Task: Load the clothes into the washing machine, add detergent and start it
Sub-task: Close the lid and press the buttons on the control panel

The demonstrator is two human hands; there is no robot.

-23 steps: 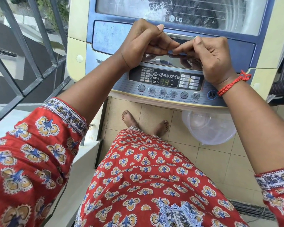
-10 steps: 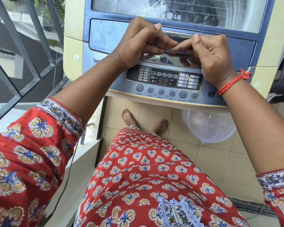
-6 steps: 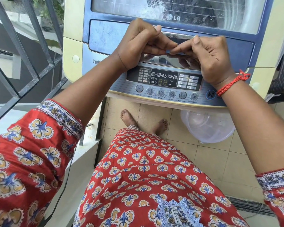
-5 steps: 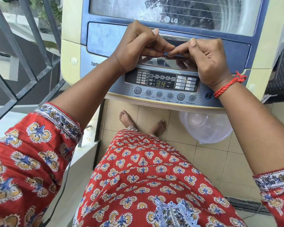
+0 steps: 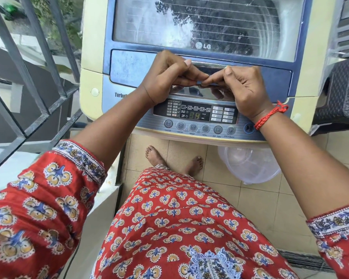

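A cream and blue top-loading washing machine (image 5: pixel 93 57) stands right in front of me with its lid (image 5: pixel 129 67) down. Dark shapes show in the lid window (image 5: pixel 220 27); whether they are clothes or reflections is unclear. My left hand (image 5: pixel 165 75) and my right hand (image 5: pixel 244 87) sit side by side on the lid handle (image 5: pixel 210 66) at the lid's front edge. Their fingers are curled round its lip and the fingertips meet in the middle. Just below them the control panel (image 5: pixel 195 115) is lit, and its display shows digits.
A clear plastic tub (image 5: pixel 248 166) lies on the tiled floor under the machine's front right. A metal railing (image 5: pixel 38 57) runs along the left, with a low white ledge (image 5: pixel 101 198) beside my leg. A dark woven chair (image 5: pixel 340 87) stands at the right.
Both hands have stayed on the lid handle in the same hold. The digits on the display have changed between frames. My view has shifted slightly, so more of the lid window shows.
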